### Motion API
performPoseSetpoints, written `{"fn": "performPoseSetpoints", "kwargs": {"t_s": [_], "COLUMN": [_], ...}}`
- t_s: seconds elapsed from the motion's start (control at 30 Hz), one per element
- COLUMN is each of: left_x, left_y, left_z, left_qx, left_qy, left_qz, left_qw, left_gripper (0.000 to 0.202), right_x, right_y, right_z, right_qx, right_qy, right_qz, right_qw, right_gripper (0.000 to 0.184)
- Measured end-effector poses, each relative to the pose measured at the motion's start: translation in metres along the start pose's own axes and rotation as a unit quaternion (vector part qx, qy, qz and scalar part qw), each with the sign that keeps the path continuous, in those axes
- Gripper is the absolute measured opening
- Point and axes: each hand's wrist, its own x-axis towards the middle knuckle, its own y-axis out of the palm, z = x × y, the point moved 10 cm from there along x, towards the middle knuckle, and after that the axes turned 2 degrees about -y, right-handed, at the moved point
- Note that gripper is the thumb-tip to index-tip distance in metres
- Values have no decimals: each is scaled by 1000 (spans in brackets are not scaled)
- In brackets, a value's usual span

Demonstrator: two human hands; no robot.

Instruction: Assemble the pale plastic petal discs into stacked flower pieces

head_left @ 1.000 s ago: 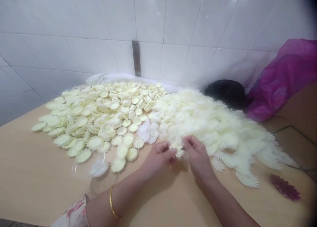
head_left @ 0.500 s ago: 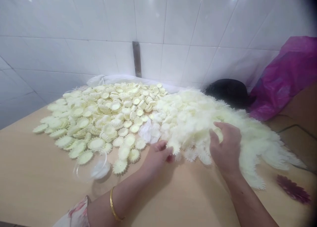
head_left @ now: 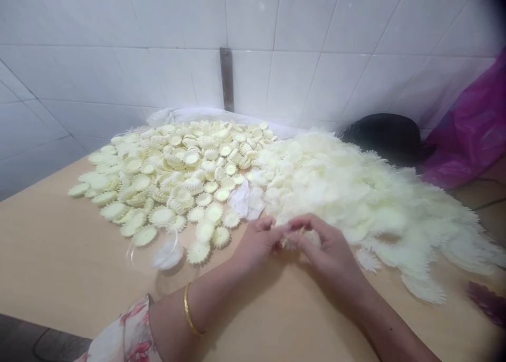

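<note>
My left hand [head_left: 256,242] and my right hand [head_left: 324,248] meet over the near edge of the heaps, fingertips pinched together. Between them is a pale yellow fabric flower piece [head_left: 313,237], mostly hidden by the fingers. Right of and behind my hands spreads a heap of thin, sheer, pale yellow fabric flower pieces [head_left: 348,188] with fringed edges. To the left lies a pile of thicker pale yellow scalloped discs [head_left: 138,167]. A crumpled white scrap [head_left: 245,199] sits where the two heaps meet, just beyond my left hand.
A white bundle with a loop of clear strand [head_left: 168,255] rests on the wooden table [head_left: 59,267]. A dark red petal-shaped piece [head_left: 488,301] lies far right. Behind are a black rounded object [head_left: 383,138], a magenta plastic bag [head_left: 470,130] and a tiled wall [head_left: 138,19].
My right hand has moved left from the sheer heap, bringing a pale piece to my left hand. Both hands now meet. The camera view has shifted slightly.
</note>
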Motion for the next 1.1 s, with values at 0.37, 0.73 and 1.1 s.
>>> {"fn": "performPoseSetpoints", "kwargs": {"t_s": [0.37, 0.73, 1.1], "left_x": [-6, -9, -8], "left_y": [13, 20, 11], "left_z": [-7, -13, -25], "left_qx": [160, 146, 176], "left_qy": [28, 35, 82], "left_qz": [70, 83, 48], "left_qw": [984, 985, 980], "left_gripper": [44, 24, 24], "right_x": [-1, 2, -1], "right_y": [11, -15, -47], "right_z": [-29, -45, -49], "right_qx": [134, 148, 111], "right_qy": [113, 114, 110], "right_qz": [59, -85, -214], "right_qw": [983, 979, 964], "right_gripper": [19, 23, 23]}}
